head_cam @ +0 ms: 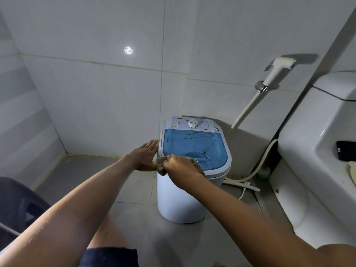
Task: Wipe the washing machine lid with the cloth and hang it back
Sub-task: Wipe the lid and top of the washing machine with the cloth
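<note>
A small white washing machine [179, 197] stands on the grey floor against the tiled wall. Its translucent blue lid [192, 145] is closed and carries orange-brown smears. A white control panel with a round dial [192, 124] sits behind the lid. My right hand [179, 166] is shut on a brown cloth [160, 164] and presses it on the lid's near left corner. My left hand [146, 155] lies flat with fingers extended against the machine's left side at the rim.
A white toilet tank [317, 143] stands close on the right, with a black object [346, 151] on it. A bidet sprayer [277, 72] hangs on the wall with its hose [248, 106] running down. Pipes and a cable [242, 183] lie behind the machine. A dark stool [17, 205] is at lower left.
</note>
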